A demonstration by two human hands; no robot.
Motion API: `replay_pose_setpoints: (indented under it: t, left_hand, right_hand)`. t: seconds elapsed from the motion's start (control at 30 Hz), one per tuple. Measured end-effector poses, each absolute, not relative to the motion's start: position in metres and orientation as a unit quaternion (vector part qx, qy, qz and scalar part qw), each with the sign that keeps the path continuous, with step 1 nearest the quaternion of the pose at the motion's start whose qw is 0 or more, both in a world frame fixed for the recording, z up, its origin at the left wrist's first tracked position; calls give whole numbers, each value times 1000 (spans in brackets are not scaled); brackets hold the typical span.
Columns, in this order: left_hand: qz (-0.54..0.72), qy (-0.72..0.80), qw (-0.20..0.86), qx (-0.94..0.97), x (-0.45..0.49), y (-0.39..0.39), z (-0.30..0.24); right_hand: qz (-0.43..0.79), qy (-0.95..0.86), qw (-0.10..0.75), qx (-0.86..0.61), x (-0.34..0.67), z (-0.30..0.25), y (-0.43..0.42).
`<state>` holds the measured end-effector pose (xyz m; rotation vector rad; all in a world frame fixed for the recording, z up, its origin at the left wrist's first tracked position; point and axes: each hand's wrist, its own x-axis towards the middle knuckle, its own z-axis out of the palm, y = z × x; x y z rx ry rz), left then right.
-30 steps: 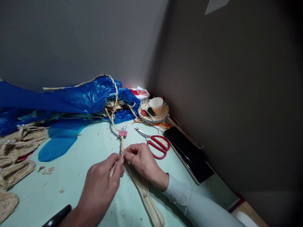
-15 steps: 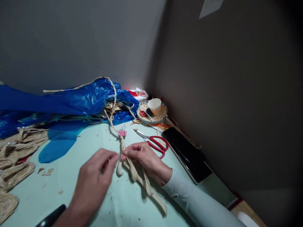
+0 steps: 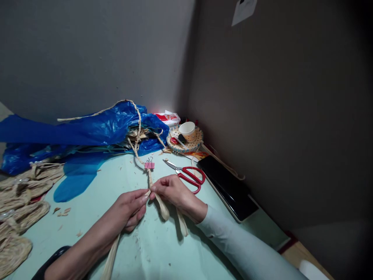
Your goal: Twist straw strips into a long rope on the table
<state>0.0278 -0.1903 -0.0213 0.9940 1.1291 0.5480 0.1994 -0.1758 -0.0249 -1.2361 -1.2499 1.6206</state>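
Observation:
A pale plaited cord of dried plant fibre (image 3: 150, 178) runs toward me from a pink binder clip (image 3: 149, 165). At its near end, my left hand (image 3: 132, 208) pinches one strand, whose tail (image 3: 112, 254) hangs out below the wrist. Close beside it, my right hand (image 3: 173, 194) pinches the braid between thumb and fingers. Two loose strand ends (image 3: 162, 208) droop beneath the right hand. Beyond the clip, the finished cord (image 3: 138, 124) climbs over a blue plastic bag (image 3: 107, 120). The fingertips partly cover the point where the strands cross.
Red-handled scissors (image 3: 190, 177) lie just past my right hand, beside a black tablet-like slab (image 3: 227, 188). A woven tray (image 3: 175, 146) bears a paper cup (image 3: 187, 130). Woven fibre pieces (image 3: 26, 210) are piled at left. Walls close in behind and on the right.
My left hand has taken a strand and drawn it left and toward me, so its tail now hangs left. My right hand keeps its pinch. The view has shifted slightly.

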Motion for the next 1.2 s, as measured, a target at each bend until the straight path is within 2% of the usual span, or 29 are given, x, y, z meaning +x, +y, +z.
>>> replay_pose_setpoints:
  t: [0.17,0.33,0.43,0.63,0.87,1.1,1.2]
  left_hand:
    - [227,507,576,600,34,-192,-14]
    - [254,509,618,543,43,-181,-11]
    - [287,542,589,526,46,-179,-19]
    - [317,578,538,524,49,-187,-30]
    - [329,590,544,497,50,-188,-31]
    - [341,542,615,460,45,-192,-26]
    - [348,532,621,459,43,-193,-25]
  right_hand:
    - [544,-555,368,-511,198,-35,-175]
    - [483,-609,347,-525,201,-31,-176]
    - [389,-685,306,-534,202,-23,-182]
    - [190,-781,172,-569,203,-13,-194]
    - [46,-835,100,-538,190,-10,-220]
    - [-42,-878,75,-471,172,-23,-234]
    - [30,-884,113,-452,181,-18,-226]
